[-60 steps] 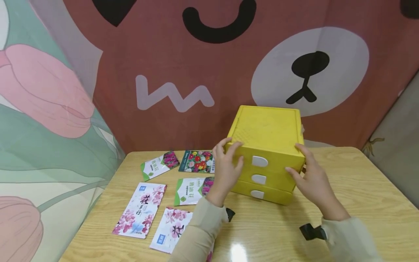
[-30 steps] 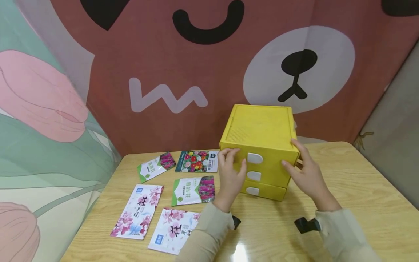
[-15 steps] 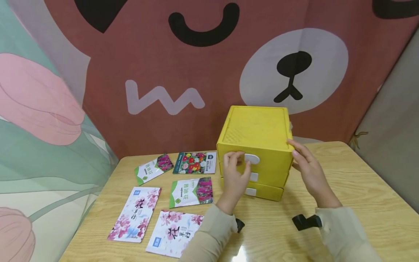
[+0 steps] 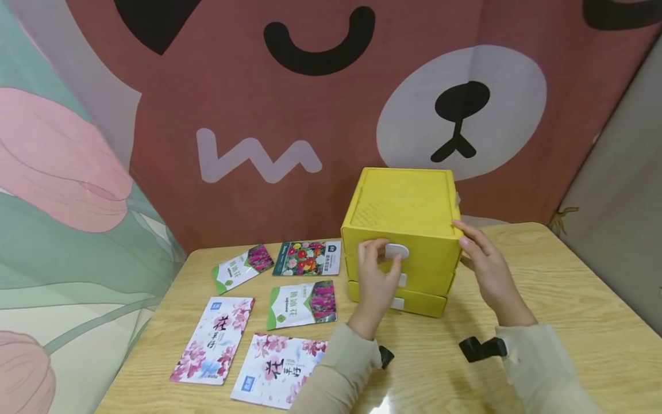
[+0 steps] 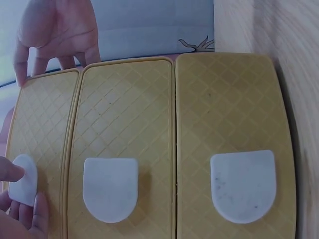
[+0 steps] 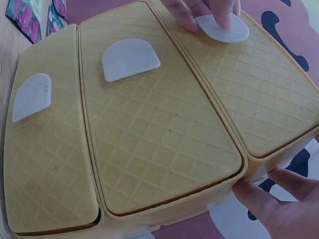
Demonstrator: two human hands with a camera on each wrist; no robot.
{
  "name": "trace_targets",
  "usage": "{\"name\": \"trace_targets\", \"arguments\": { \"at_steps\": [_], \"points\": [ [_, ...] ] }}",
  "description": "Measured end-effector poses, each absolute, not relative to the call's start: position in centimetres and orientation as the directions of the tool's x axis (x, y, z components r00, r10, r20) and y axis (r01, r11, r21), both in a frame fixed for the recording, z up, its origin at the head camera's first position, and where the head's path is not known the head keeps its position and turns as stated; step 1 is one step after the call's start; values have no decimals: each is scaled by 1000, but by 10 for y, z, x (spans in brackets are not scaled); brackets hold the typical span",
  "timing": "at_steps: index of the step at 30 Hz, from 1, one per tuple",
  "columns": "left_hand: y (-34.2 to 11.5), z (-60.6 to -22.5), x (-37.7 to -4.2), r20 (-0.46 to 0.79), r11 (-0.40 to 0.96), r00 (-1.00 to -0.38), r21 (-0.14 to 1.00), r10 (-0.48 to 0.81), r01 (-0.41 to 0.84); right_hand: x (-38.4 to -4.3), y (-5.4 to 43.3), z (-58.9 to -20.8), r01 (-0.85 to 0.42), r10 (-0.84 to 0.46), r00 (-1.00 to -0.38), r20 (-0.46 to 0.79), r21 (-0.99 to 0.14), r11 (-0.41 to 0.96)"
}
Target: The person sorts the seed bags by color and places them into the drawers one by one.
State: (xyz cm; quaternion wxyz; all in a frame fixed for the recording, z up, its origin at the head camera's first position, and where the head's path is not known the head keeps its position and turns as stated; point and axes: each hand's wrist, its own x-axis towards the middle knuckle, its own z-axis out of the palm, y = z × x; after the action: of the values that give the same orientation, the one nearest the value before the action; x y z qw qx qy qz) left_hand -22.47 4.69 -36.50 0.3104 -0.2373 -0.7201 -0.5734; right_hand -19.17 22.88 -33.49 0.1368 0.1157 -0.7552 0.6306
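Note:
A yellow three-drawer box [image 4: 403, 198] stands on the table, each drawer front carrying a white rounded handle. My left hand [image 4: 376, 282] is at the top drawer and pinches its handle [image 4: 398, 251]. The left wrist view shows the thumb on the front of that handle and the fingers [image 5: 25, 214] behind its edge. Against the box's right side, near the top front corner, rests my right hand [image 4: 491, 279]. Its fingers [image 6: 259, 199] lie fairly straight along that side. In the head view my left hand partly covers the middle handle [image 4: 402, 280] and lower handle [image 4: 398, 303].
Left of the box lie several flower seed packets, among them a pink-blossom packet [image 4: 213, 339], a green-and-white packet [image 4: 301, 305] and a dark-edged packet [image 4: 307, 257]. Behind the wooden table [image 4: 558, 287] hangs a cloth with a bear print [image 4: 341, 115].
My left hand has left the box's top left edge and moved down to the top handle, which it now pinches. My right hand has shifted from the front corner to the side. The head view has shifted slightly.

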Motion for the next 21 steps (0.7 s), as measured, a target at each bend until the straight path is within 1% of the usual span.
{"name": "trace_targets", "arguments": {
  "at_steps": [7, 11, 16, 21],
  "points": [
    [43, -363, -223, 684, 222, -730, 710, 10, 668, -194, 233, -334, -329, -22, -944, 328, -940, 93],
    [41, -362, -221, 664, 226, -747, 724, 25, 651, -195, 238, -334, -320, -58, -947, 317, -945, 61],
    [37, -363, -216, 669, 240, -742, 714, 42, 657, -197, 241, -334, -289, -101, -953, 286, -957, 10],
    [32, -363, -207, 686, 255, -725, 691, 61, 676, -198, 241, -335, -285, -90, -955, 283, -958, 10]
  ]
}}
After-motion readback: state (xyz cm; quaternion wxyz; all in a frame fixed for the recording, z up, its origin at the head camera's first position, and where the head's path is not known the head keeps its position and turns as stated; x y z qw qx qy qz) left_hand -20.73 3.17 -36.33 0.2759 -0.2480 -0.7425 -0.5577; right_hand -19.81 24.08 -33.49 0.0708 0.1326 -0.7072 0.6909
